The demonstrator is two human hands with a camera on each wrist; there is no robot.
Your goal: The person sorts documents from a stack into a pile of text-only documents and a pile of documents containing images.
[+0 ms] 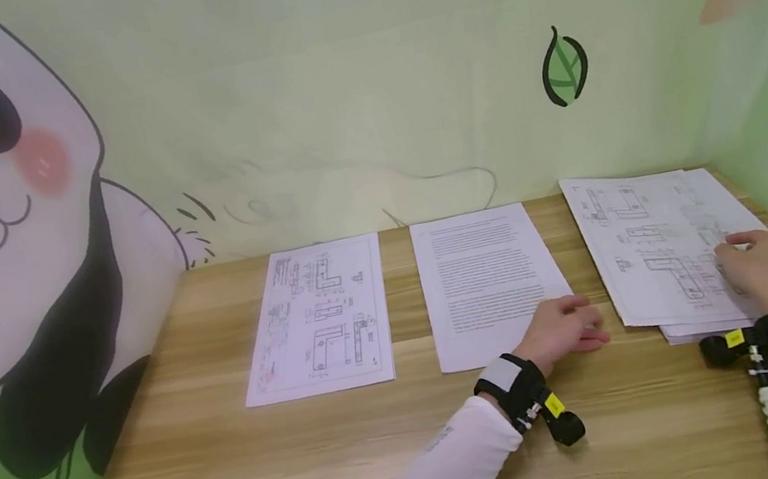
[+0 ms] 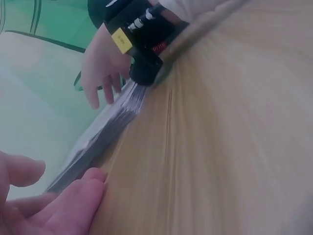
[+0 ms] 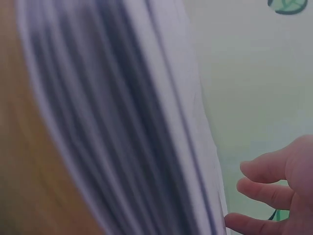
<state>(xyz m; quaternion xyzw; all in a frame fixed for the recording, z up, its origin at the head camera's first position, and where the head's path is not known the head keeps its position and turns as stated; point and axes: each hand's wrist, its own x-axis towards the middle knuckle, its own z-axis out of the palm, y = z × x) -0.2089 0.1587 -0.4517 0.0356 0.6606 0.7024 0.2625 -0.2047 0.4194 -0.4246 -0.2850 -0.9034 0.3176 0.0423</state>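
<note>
On the right of the table lies an uneven stack of papers (image 1: 630, 267), its top sheet printed with technical drawings. My right hand (image 1: 765, 267) is over the right part of that stack with loosely bent fingers. In the right wrist view, the fingertips (image 3: 234, 220) come right up to the top of the layered sheets (image 3: 107, 117), and the hand has nothing in its grasp. My left hand (image 1: 560, 329) is low over the table between the text sheet (image 1: 480, 274) and the stack. Its fingers are relaxed and apart from the stack, as the left wrist view also shows.
A sheet with technical drawings (image 1: 324, 316) lies left of the text sheet on the wooden table (image 1: 240, 472). Behind and at both sides hangs a pale green printed backdrop (image 1: 346, 95) with a panda and leaves. Each wrist wears a black strap with a small camera.
</note>
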